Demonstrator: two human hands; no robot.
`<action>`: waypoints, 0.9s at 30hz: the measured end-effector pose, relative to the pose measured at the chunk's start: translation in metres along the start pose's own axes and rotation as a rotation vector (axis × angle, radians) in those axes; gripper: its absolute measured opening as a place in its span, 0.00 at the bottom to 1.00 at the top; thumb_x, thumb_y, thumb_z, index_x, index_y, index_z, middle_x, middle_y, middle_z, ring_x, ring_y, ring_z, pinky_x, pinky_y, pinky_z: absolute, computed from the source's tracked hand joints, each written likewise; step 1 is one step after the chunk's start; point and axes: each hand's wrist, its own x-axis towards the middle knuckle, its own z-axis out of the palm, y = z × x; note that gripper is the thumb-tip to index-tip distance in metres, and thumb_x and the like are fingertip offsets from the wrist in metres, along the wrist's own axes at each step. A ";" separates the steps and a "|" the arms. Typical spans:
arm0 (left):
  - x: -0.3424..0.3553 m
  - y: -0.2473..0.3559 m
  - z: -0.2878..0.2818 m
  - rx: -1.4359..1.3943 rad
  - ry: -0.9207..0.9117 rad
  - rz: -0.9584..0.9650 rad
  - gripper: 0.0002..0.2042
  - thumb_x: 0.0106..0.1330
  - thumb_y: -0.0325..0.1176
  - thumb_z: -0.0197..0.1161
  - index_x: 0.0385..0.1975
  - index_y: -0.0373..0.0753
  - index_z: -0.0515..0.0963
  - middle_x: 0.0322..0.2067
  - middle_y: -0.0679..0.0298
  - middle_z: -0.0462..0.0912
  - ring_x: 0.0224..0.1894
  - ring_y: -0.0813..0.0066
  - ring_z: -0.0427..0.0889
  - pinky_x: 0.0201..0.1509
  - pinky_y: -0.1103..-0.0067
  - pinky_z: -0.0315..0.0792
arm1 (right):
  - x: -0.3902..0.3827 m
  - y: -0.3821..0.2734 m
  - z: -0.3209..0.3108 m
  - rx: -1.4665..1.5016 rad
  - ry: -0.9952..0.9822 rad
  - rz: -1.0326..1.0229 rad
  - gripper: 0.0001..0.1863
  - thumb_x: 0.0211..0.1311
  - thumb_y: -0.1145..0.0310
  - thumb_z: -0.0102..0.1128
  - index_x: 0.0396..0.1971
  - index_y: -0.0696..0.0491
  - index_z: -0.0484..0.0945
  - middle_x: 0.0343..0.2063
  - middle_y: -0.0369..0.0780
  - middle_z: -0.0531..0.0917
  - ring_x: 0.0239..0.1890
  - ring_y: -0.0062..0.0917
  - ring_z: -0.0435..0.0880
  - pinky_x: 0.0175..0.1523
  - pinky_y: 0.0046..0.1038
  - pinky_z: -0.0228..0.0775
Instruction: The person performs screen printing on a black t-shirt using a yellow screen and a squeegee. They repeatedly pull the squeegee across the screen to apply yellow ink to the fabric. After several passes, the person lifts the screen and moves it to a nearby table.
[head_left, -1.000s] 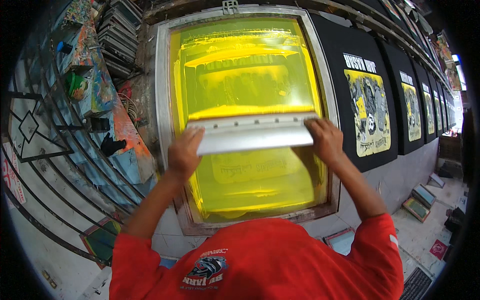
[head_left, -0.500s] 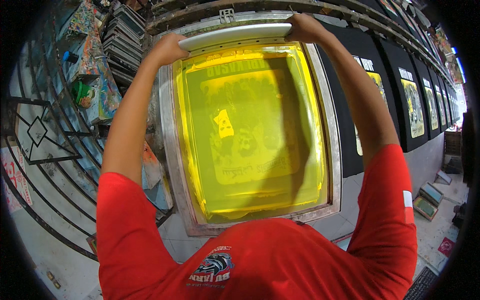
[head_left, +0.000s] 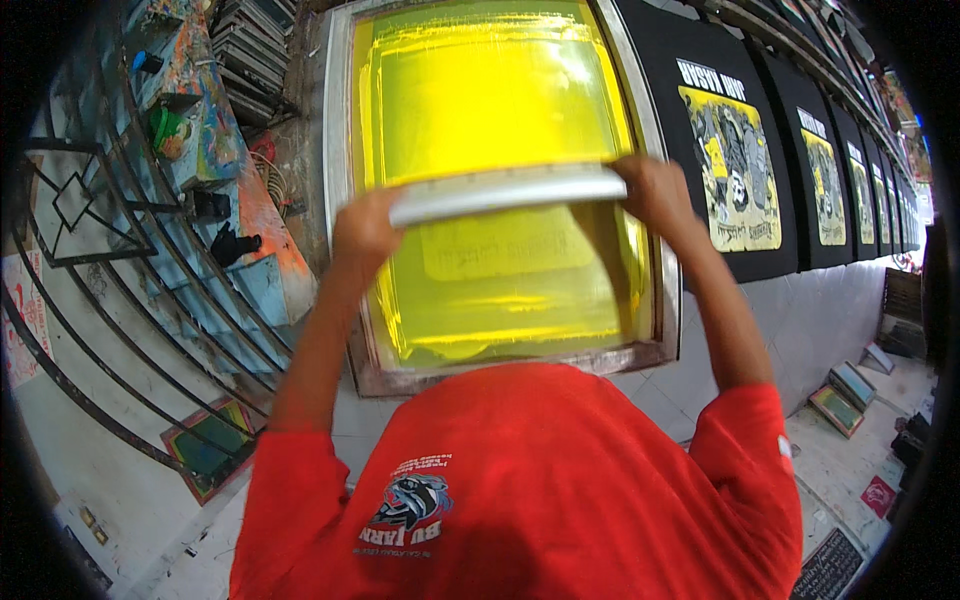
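Observation:
Both my hands are closed on a long pale squeegee (head_left: 508, 193) that lies crosswise over a printing screen. At its left end is my left hand (head_left: 366, 228), somewhat blurred; my right hand (head_left: 654, 192) wraps the right end. The screen's metal frame (head_left: 340, 120) surrounds a mesh (head_left: 500, 330) coated yellow-green. Beyond the squeegee, bright yellow ink (head_left: 470, 100) covers the mesh in a broad sheet. On the near side a faint stencil shape shows through, partly shaded. The squeegee hides the strip of mesh under it.
Black printed shirts (head_left: 735, 150) lie in a row on boards to the right. Left of the screen stand a paint-spattered bench (head_left: 215, 140), a stack of frames (head_left: 250, 60) and a curved black metal railing (head_left: 150, 330). Small frames (head_left: 840, 405) rest on the floor at right.
My hands have drawn the squeegee from the far end of the screen toward me, past the middle. Bright yellow ink now covers the far mesh. The view has shifted too.

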 end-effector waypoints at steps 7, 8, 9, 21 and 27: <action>-0.157 0.118 -0.042 -0.064 -0.215 -0.148 0.26 0.40 0.18 0.69 0.46 0.38 0.80 0.49 0.53 0.80 0.53 0.56 0.79 0.56 0.68 0.75 | -0.183 -0.084 -0.013 0.113 0.086 0.044 0.18 0.38 0.75 0.69 0.36 0.48 0.84 0.35 0.38 0.85 0.38 0.35 0.84 0.39 0.35 0.78; -0.153 0.112 -0.042 -0.051 -0.157 -0.070 0.22 0.43 0.22 0.69 0.43 0.38 0.81 0.46 0.54 0.82 0.49 0.56 0.81 0.52 0.67 0.76 | -0.185 -0.086 -0.018 0.117 0.076 0.052 0.18 0.38 0.75 0.69 0.36 0.49 0.84 0.35 0.39 0.85 0.37 0.35 0.84 0.39 0.35 0.78; -0.145 0.103 -0.042 -0.057 -0.191 -0.057 0.20 0.44 0.23 0.68 0.42 0.37 0.81 0.44 0.54 0.82 0.47 0.56 0.82 0.51 0.66 0.76 | -0.175 -0.079 -0.018 0.101 -0.041 0.116 0.16 0.39 0.73 0.69 0.34 0.48 0.85 0.33 0.39 0.85 0.35 0.36 0.84 0.38 0.35 0.77; -0.087 0.077 -0.041 0.024 -0.041 -0.054 0.23 0.47 0.23 0.65 0.48 0.36 0.80 0.44 0.52 0.82 0.48 0.53 0.81 0.54 0.65 0.74 | -0.110 -0.055 -0.022 0.000 0.125 0.048 0.17 0.45 0.71 0.66 0.39 0.47 0.83 0.35 0.40 0.85 0.39 0.36 0.84 0.42 0.36 0.77; -0.159 0.109 -0.035 -0.049 -0.182 -0.070 0.29 0.41 0.18 0.63 0.51 0.35 0.77 0.50 0.50 0.79 0.56 0.51 0.76 0.62 0.66 0.70 | -0.188 -0.090 0.002 0.126 0.204 0.034 0.21 0.39 0.71 0.69 0.40 0.52 0.82 0.40 0.40 0.85 0.43 0.36 0.84 0.48 0.33 0.78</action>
